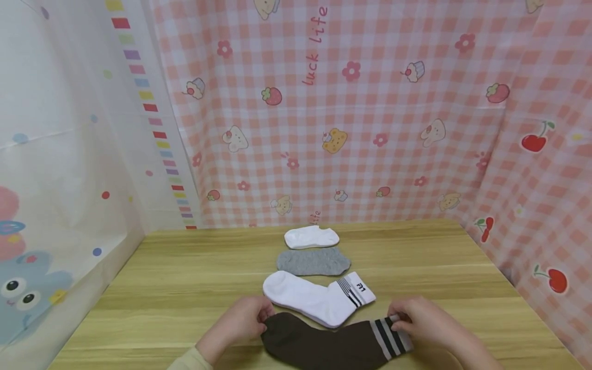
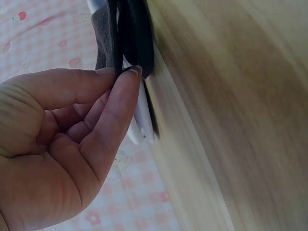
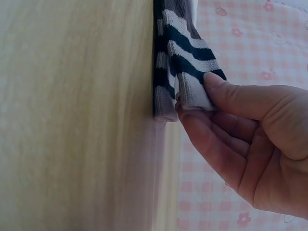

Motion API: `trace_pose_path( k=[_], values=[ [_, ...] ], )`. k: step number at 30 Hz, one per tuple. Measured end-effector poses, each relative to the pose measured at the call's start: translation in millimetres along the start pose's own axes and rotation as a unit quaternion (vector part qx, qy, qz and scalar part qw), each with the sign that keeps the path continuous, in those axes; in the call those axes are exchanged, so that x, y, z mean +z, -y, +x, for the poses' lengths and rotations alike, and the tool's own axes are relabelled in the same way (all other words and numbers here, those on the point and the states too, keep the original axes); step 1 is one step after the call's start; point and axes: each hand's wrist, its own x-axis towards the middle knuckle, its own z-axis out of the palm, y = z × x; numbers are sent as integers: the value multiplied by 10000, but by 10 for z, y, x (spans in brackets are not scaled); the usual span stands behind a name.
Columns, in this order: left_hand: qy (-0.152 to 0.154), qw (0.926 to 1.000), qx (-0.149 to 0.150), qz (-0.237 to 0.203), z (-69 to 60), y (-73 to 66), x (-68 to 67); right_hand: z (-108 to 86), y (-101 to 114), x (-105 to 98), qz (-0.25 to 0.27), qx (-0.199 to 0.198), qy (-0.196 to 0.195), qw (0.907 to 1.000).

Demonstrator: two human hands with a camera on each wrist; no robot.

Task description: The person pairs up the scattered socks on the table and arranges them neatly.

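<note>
A dark brown sock (image 1: 319, 341) with a grey-and-black striped cuff lies lengthwise at the front of the table. At its toe end, my left hand (image 1: 242, 319) pinches the fabric between thumb and index finger. My right hand (image 1: 422, 319) pinches the striped cuff (image 3: 190, 62) at the other end. Both wrist views show a held layer of dark fabric slightly apart from another dark layer against the table. Just behind is a white sock (image 1: 305, 298) with black stripes at its cuff, partly covered by the brown one.
Farther back lie a grey low-cut sock (image 1: 314, 261) and a white low-cut sock (image 1: 311, 237), stacked in a row away from me. The wooden tabletop (image 1: 185, 272) meets a pink checked curtain (image 1: 296, 113) at the back and a white patterned curtain (image 1: 69, 128) on the left.
</note>
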Motion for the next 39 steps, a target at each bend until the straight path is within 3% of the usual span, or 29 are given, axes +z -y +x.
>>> trace_pose_path(
  k=[20, 27, 39],
  values=[
    [155, 9993, 89, 321, 22, 2, 21, 29, -22, 18, 125, 465, 100, 9988],
    [120, 9977, 81, 659, 44, 41, 62, 50, -39, 36, 10, 536, 51, 9985],
    [155, 9951, -236, 943, 54, 38, 81, 100, -64, 68, -355, 451, 0, 9984]
  ],
)
